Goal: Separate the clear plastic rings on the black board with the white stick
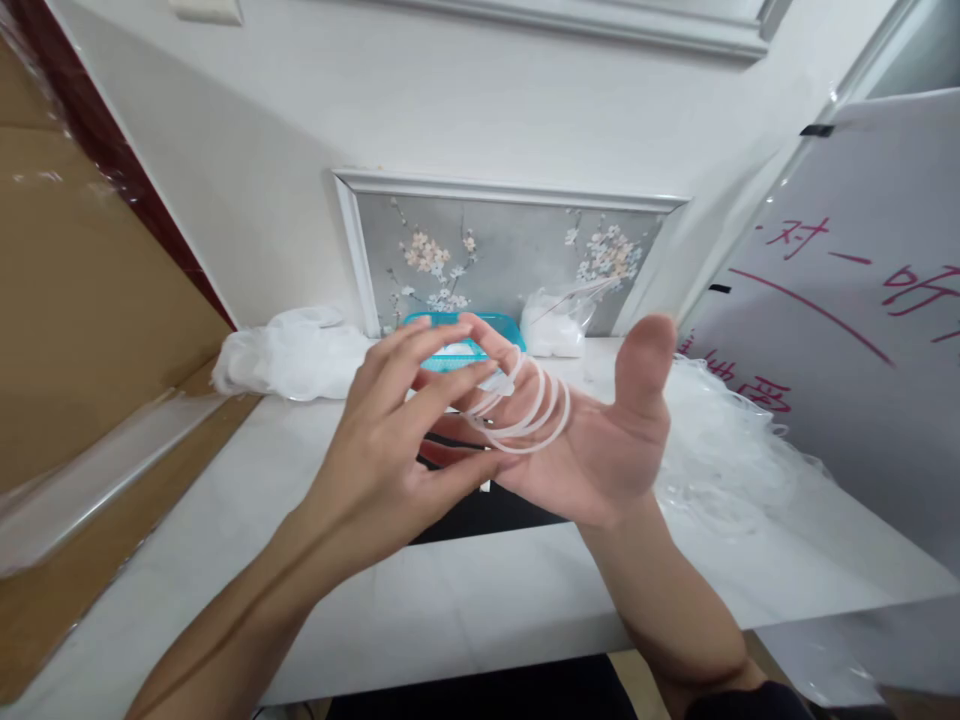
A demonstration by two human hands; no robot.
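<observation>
Several thin white loops [553, 425] encircle the fingers of my right hand [600, 450], which is turned palm toward me with its thumb raised and fingers stretched away. A small whitish tab [499, 382] shows on the loops near the left fingertips. My left hand [397, 425] closes around the loops from the left, its thumb at their lower side and its fingers at the upper side. Part of the right fingers is hidden behind the left hand. Just beyond both hands is a turquoise basket [506, 325] with something white inside.
A heap of translucent loops [720, 450] lies at right on the white table [465, 610]. White bundled material [289, 350] sits at left, a white plastic bag [559, 320] at the back. A black mat [487, 515] lies beneath the hands. Cardboard [90, 250] stands left, a written-on board [855, 270] right.
</observation>
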